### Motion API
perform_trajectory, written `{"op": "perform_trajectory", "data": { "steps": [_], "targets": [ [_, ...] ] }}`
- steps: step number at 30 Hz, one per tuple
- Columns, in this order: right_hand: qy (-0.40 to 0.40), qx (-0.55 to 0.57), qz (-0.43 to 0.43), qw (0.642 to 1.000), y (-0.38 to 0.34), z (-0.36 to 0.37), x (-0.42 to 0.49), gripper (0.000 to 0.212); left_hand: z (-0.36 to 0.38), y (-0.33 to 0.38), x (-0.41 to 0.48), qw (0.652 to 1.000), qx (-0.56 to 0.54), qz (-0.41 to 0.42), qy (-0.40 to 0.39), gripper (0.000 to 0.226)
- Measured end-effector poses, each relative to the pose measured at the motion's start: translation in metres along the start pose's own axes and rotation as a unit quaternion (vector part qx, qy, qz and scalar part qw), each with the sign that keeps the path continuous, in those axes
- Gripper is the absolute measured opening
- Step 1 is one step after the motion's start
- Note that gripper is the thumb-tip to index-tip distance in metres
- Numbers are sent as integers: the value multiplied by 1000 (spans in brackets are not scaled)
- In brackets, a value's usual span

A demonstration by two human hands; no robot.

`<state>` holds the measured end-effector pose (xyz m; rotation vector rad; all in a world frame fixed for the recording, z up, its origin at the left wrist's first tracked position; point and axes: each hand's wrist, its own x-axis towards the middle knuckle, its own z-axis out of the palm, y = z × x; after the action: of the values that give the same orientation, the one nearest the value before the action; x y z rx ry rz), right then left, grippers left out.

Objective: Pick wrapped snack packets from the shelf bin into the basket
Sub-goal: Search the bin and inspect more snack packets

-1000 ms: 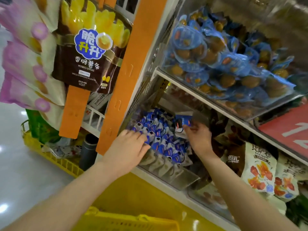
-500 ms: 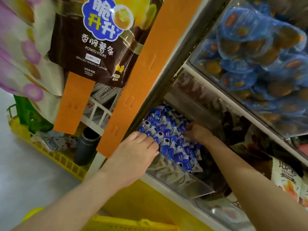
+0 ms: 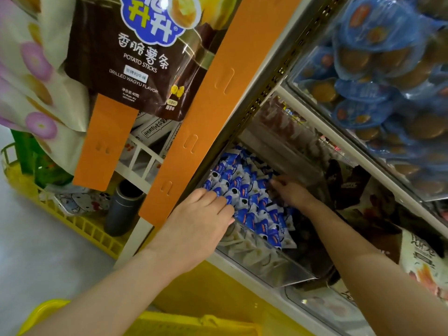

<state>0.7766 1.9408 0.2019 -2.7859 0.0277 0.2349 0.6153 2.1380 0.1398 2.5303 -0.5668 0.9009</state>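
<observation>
A pile of small blue-and-white wrapped snack packets (image 3: 244, 190) fills a clear plastic shelf bin (image 3: 266, 263) on the low shelf. My left hand (image 3: 201, 221) rests on the bin's front-left corner, its fingers bent down onto the nearest packets. My right hand (image 3: 291, 192) reaches in from the right and lies on the pile, fingers stretched toward the middle; no packet is lifted. The rim of the yellow basket (image 3: 150, 323) shows at the bottom edge, below my left arm.
An orange strip (image 3: 218, 93) and a hanging brown potato-stick bag (image 3: 135, 57) crowd the left of the bin. Above it is a shelf of blue-wrapped snacks (image 3: 378, 93). Dark and cream packets (image 3: 419, 260) lie to the right. A yellow crate (image 3: 80, 226) sits on the floor.
My right hand held a blue packet above the pile, then went down into the bin and now lies on the packets. The view moved closer; my left hand stayed on the bin's corner.
</observation>
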Motion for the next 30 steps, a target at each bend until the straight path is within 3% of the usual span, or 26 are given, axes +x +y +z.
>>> {"op": "perform_trajectory", "data": {
  "steps": [4,9,13,19,22,26,30],
  "targets": [
    [61,-94,0,994,9,-23,-5,31,1,-3,0,1000,-20,8,0,37],
    [-11,-189,35,981,17,-18,-8,30,2,-5,0,999,-40,16,15,38],
    [-17,-111,81,990,15,-6,-3,31,4,-8,-1,998,-46,32,18,34],
    [-7,17,141,990,13,0,-2,21,4,-12,-1,998,-23,55,4,8],
    [16,-66,97,993,10,-3,-9,16,-3,-13,2,998,-23,57,0,8],
    [122,-146,-21,981,1,-12,-34,21,-14,-8,2,998,-11,36,-45,16],
    [227,-107,-141,958,-15,-27,-65,20,-18,-2,3,994,-34,-23,-101,31]
  ]
}}
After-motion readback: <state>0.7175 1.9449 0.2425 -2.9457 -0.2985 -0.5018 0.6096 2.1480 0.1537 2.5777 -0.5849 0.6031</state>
